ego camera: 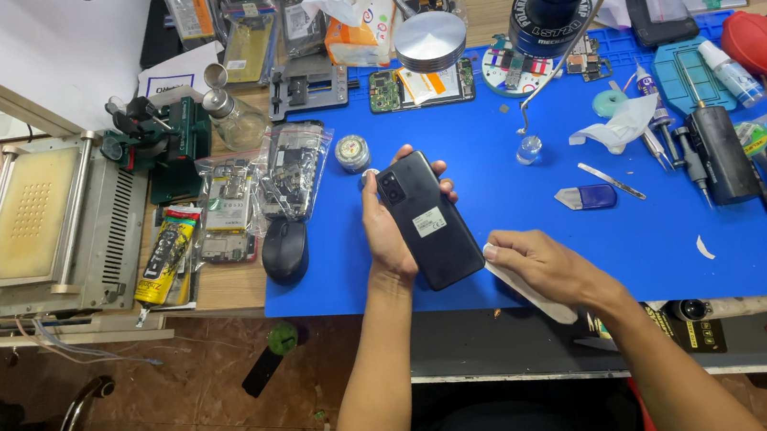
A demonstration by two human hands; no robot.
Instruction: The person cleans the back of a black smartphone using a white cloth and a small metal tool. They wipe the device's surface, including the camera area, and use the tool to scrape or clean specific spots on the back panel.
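I note the left hand [392, 229] with its grip clamped on a black phone [428, 221], back side up over the blue mat [520, 229] on the bench, while the right hand [543, 265] grip pinches a white cloth [535, 296] beside the phone's lower edge.

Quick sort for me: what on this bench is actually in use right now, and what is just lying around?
In use: black phone, held back-up by the left hand; white cloth under the right hand.

Lying about: computer mouse, metal tweezers, red air blower, bagged parts, small blue pry tool.
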